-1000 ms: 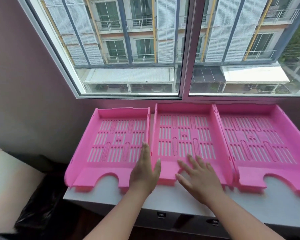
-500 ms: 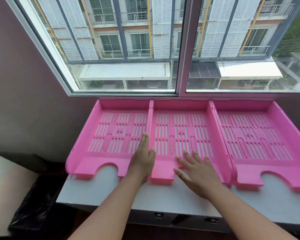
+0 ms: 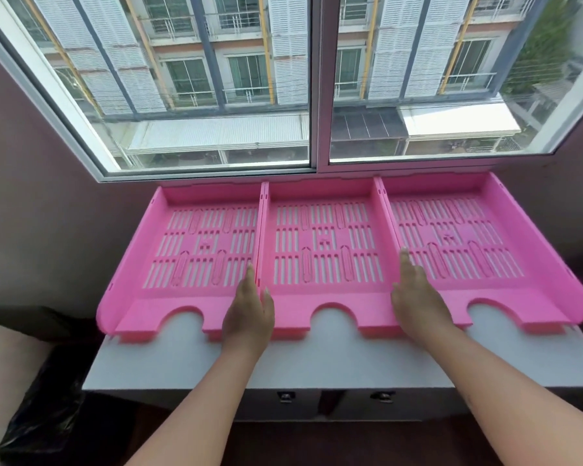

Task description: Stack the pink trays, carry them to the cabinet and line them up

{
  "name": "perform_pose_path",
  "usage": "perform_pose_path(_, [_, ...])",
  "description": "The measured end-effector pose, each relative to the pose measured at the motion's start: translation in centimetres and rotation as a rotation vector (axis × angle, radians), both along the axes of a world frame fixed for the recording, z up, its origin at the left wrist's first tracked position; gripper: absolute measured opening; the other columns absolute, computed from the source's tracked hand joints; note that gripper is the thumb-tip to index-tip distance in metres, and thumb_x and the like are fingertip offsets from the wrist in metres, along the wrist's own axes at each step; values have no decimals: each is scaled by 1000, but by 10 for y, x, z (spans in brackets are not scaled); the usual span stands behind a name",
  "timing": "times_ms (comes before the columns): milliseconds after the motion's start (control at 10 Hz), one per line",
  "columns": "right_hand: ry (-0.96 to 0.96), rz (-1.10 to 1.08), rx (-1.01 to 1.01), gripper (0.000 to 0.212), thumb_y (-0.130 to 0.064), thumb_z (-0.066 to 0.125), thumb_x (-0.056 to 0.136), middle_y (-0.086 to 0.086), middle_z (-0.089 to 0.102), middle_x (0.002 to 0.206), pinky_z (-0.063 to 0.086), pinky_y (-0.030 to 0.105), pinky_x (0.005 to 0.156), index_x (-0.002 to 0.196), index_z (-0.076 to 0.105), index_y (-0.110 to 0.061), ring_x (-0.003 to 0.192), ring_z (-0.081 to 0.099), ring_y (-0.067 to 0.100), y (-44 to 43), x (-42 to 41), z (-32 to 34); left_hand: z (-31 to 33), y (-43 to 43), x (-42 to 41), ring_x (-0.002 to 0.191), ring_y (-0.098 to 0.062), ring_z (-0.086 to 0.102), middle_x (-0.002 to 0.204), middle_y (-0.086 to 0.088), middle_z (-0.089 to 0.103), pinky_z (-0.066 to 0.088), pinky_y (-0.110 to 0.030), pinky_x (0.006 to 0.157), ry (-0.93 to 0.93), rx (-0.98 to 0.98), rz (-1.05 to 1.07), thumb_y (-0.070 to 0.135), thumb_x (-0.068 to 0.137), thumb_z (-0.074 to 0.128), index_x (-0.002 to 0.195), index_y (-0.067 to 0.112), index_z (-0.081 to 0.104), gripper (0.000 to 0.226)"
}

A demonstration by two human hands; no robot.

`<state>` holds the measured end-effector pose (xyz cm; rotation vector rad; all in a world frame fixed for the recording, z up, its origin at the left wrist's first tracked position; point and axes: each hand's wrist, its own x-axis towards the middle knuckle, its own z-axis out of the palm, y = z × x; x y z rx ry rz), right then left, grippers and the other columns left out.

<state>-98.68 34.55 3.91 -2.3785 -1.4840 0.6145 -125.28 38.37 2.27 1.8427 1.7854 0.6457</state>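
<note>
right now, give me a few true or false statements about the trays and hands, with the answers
1. Three pink trays sit side by side under the window. True.
2. The trays are stacked on one another. False: each lies flat on the white cabinet top.
3. The left hand is at the wall between the left and middle trays. True.
4. The right hand is lifting the right tray. False: it rests at the middle-right divider; no tray is raised.
5. Papers fill the trays. False: they are empty.

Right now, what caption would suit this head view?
Both hands, left and right, rest on the walls of the middle pink tray, three in a row under a window.
</note>
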Motion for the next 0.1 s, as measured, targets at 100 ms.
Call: perform_pose_path(100, [-62, 92, 27, 82, -50, 43, 97, 11, 25, 160, 41, 48, 105, 157, -2, -19, 139, 39, 30, -8, 7, 12, 8, -3, -11, 146, -24, 31, 163, -6, 25, 37, -42, 111, 143, -9, -48, 51, 92, 55, 156, 15, 10, 87])
